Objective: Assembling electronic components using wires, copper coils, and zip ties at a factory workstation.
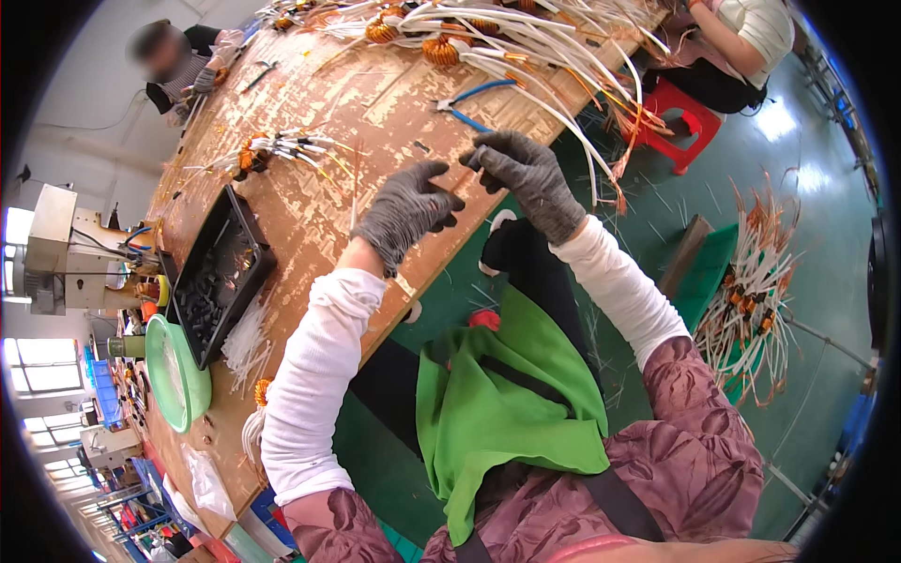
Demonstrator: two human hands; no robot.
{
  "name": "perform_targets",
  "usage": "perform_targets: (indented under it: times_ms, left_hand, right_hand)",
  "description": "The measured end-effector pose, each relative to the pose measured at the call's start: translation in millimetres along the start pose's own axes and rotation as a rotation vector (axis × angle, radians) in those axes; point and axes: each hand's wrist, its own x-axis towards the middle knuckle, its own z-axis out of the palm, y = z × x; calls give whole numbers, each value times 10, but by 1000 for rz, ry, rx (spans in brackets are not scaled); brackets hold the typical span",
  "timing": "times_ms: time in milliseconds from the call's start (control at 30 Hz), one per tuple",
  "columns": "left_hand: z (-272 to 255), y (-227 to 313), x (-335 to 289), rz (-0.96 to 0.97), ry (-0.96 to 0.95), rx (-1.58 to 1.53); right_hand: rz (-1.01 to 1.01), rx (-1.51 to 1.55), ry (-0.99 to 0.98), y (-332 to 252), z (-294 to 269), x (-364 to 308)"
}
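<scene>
Both my hands wear grey knit gloves and are raised over the near edge of a worn wooden table (319,220). My left hand (408,211) has its fingers half bent and apart, with nothing visible in them. To its right, the fingers of my right hand (530,178) are pinched together. A small dark bit may be at their tips, too small to name. Just beyond the right hand lie blue-handled pliers (483,89). Left of my left hand, a copper-wound coil with white leads (251,155) rests on the table.
A black tray (239,308) of small dark parts and a green basin (194,380) stand at the left, beside white strips (246,345). Wired coils (441,49) heap at the far edge. Rightward are a red stool (690,122) and a green crate (709,272) with coils. Two people sit nearby.
</scene>
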Motion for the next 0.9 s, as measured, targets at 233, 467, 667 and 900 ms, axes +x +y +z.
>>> perform_targets:
  times_ms: [233,467,667,900]
  left_hand:
    - [-52,-20,-211,-26,-27,81]
    - [71,21,-77,107,42,0]
    - [156,-9,-70,176,100,-85]
    - [142,-31,-89,265,196,220]
  right_hand:
    - [-3,36,139,52,51,-7]
    - [-35,5,150,-16,94,-1]
    - [-35,70,154,23,96,-14]
    - [-29,24,156,72,222,-57]
